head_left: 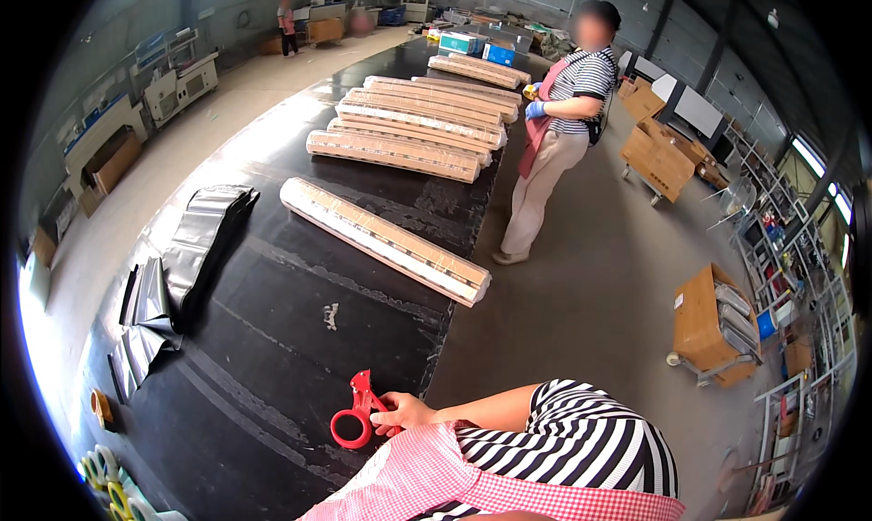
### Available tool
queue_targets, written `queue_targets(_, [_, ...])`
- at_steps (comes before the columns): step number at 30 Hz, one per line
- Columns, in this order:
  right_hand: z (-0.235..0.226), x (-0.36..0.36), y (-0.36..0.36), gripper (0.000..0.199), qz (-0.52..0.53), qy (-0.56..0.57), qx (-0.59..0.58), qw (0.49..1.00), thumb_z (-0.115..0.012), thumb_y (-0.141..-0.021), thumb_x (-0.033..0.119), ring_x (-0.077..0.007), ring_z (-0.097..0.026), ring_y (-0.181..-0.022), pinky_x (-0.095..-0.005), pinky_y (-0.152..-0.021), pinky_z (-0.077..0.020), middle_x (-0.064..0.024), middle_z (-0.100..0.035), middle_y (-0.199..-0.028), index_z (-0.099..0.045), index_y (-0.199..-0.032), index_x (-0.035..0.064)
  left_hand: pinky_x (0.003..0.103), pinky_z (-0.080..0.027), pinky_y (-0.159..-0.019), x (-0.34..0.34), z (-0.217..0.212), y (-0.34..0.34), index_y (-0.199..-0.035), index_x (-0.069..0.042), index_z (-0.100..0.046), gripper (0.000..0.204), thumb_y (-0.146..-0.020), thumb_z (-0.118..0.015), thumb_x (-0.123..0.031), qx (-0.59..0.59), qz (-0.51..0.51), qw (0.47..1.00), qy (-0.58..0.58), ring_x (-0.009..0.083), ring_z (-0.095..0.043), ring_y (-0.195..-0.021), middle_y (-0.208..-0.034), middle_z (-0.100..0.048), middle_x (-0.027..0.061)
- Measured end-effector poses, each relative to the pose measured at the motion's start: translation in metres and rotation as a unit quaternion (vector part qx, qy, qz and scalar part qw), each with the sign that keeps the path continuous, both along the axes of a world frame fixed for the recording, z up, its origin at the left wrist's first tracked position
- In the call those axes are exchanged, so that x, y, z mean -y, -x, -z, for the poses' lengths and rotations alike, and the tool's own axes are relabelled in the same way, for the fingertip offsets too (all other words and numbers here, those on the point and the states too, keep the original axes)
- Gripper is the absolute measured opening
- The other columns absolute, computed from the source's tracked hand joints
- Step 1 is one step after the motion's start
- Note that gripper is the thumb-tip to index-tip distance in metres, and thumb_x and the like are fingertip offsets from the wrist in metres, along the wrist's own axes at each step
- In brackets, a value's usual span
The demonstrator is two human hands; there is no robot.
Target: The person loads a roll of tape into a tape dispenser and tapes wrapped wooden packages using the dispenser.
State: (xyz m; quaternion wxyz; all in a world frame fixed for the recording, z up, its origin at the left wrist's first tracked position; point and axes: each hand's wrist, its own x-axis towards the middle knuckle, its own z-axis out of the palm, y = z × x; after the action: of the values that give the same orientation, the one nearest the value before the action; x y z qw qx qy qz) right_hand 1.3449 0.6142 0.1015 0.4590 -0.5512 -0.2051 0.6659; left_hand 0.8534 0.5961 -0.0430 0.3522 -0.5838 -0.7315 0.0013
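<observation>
My right hand (404,414) is closed on a red tape dispenser (361,410) held over the black-topped table (272,339), close to its right edge. The dispenser's round ring shows beside my fingers, and its toothed end points away from me. My left hand is out of view. Farther up the table, a long, film-wrapped cardboard bundle (386,239) lies at a slant, apart from several similar bundles (418,126) lined up behind it. Folded black plastic sheeting (204,239) rests at the left. A small scrap (331,316) lies on the black surface beyond the dispenser.
A brown tape roll (101,410) and several pale and yellow rings (118,498) sit near left. A co-worker (563,112) wearing blue gloves stands right of the table. Boxes (498,53) stand at its far end. A wheeled wooden cart (713,330) and metal racks (799,276) are at right.
</observation>
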Motion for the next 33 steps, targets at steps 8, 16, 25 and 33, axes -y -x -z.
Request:
queue_targets(8, [0.006,0.001,-0.001,0.062,-0.006,-0.022,0.014,1.0,-0.075,-0.085,0.029,-0.0186,-0.067,-0.085,-0.0309,-0.071,-0.0551,-0.0124,-0.065,-0.101,-0.047,-0.129,-0.0026,0.048,-0.016,-0.113,0.002,0.011,0.013,-0.129,-0.026,-0.057,0.063,-0.084,-0.043,-0.068,0.036,0.027,0.999,-0.002,0.0255,-0.036,-0.135,-0.142,-0.047,0.0074])
queue_targets(16, [0.001,0.003,0.0,0.061,-0.011,-0.03,0.017,0.999,-0.075,-0.085,0.029,-0.0204,-0.068,-0.087,-0.0307,-0.07,-0.0552,-0.0133,-0.065,-0.102,-0.046,-0.129,-0.0031,0.049,-0.016,-0.112,-0.028,0.037,0.036,-0.13,-0.023,-0.056,0.062,-0.084,-0.046,-0.064,0.072,0.055,0.996,0.0,0.0275,-0.035,-0.135,-0.142,-0.045,0.0097])
queue_targets(25, [-0.001,0.003,-0.001,0.062,-0.01,-0.042,0.022,0.999,-0.075,-0.085,0.029,-0.0208,-0.068,-0.087,-0.0305,-0.069,-0.055,-0.0133,-0.065,-0.102,-0.046,-0.129,-0.0039,0.049,-0.016,-0.112,-0.009,0.016,0.023,-0.13,-0.019,-0.054,0.061,-0.084,-0.049,-0.059,0.116,0.083,0.99,0.008,0.0297,-0.033,-0.136,-0.143,-0.043,0.0124])
queue_targets(33, [-0.004,0.004,0.0,0.063,-0.014,-0.043,0.034,0.998,-0.075,-0.085,0.03,-0.0197,-0.068,-0.086,-0.0299,-0.069,-0.0549,-0.0124,-0.065,-0.103,-0.046,-0.13,-0.0029,0.05,-0.017,-0.112,-0.044,-0.019,0.005,-0.131,-0.016,-0.053,0.061,-0.084,-0.052,-0.055,0.16,0.108,0.981,0.016,0.0316,-0.032,-0.136,-0.143,-0.041,0.0148])
